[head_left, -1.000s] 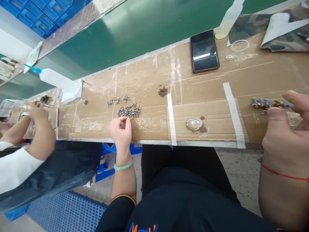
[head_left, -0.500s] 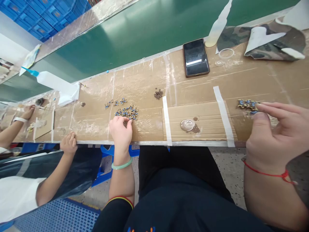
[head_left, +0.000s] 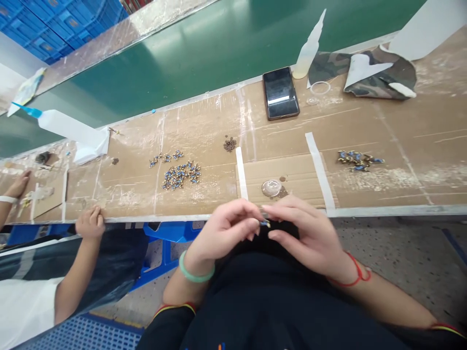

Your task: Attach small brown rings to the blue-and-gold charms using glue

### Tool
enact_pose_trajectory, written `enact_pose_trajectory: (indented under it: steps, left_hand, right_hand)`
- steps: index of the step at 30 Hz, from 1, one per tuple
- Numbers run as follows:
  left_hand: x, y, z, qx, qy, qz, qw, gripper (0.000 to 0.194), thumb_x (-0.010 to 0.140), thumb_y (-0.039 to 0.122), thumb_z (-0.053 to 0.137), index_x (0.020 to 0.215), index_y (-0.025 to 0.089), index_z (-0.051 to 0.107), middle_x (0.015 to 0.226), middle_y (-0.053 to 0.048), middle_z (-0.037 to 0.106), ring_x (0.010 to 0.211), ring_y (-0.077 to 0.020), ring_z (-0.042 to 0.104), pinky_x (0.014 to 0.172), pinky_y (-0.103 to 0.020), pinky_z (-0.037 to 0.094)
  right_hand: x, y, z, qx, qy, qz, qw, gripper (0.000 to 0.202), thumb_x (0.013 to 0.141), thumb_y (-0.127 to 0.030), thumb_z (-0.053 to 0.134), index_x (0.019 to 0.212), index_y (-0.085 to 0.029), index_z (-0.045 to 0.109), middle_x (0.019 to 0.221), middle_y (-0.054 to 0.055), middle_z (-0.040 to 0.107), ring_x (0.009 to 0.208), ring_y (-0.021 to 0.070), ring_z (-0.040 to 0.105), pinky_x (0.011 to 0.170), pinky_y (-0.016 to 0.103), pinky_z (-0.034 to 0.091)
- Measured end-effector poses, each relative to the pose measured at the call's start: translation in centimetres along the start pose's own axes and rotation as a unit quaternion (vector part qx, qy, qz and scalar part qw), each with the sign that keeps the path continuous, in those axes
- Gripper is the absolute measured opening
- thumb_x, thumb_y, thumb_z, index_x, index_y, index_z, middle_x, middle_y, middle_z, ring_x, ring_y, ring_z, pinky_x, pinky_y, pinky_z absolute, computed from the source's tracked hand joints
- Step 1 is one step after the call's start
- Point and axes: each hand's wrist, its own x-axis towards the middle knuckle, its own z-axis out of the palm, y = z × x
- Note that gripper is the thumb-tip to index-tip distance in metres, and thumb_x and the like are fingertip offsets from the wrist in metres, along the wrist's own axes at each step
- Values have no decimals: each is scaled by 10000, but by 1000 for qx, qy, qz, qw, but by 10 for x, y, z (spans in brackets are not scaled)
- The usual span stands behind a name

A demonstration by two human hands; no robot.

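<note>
L hand [head_left: 228,231] pinches blue-gold pc [head_left: 264,223], near side; R hand [head_left: 310,236] unclosed, just right; best w/ light, steady pinch.

Blue-and-gold piece [head_left: 266,224] partly hidden by the left hand [head_left: 226,229], blue crates [head_left: 62,26] cropped at the top edge

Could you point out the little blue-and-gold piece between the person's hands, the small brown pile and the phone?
Blue-and-gold piece [head_left: 265,223]: head view, on its exposed part.
Brown pile [head_left: 229,144]: head view, middle of the clustered bits.
Phone [head_left: 280,92]: head view, middle of its dark screen.
</note>
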Motion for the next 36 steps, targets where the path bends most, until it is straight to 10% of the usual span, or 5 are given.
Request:
enact_pose_trajectory:
  steps: [9,15,19,24,36]
  left_hand:
    - [18,-24,21,-155,-50,38,986,524,960,516,898,1012,252,449,751,78,642,472,-29,482,475,-154,412]
    - [32,-16,24,-58,-59,48,995,493,957,610,862,1043,236,553,784,22,689,608,-108,643,573,-224,528]
    - [53,7,-10,176,73,94,977,305,992,519,798,990,227,707,834,-28,750,766,-189,715,706,-322,610]
    - [112,34,-88,433,282,54,854,108,931,172,681,919,185,787,978,-73,837,966,-238,739,945,-387,611]
    - [155,32,-118,596,175,86,779,183,920,121,648,897,177,820,1044,-116,810,1033,-274,720,1028,-430,565]
  right_hand:
    - [-16,10,12,135,30,46,989,122,1020,-431,836,1071,-337,895,831,19,700,758,170,688,641,297,601]
    - [-25,22,10,176,73,79,979,109,1039,-401,805,1081,-333,878,895,27,668,805,187,668,652,325,584]
    - [-22,29,-4,127,133,58,981,120,1039,-426,805,1080,-332,869,897,37,673,902,221,674,778,379,557]
    - [-16,29,-11,118,183,59,974,79,1020,-423,835,1043,-355,869,917,28,691,876,203,655,733,351,512]
    - [-21,37,-18,113,205,83,969,75,1008,-392,848,1064,-362,889,943,27,739,871,184,662,743,321,524]
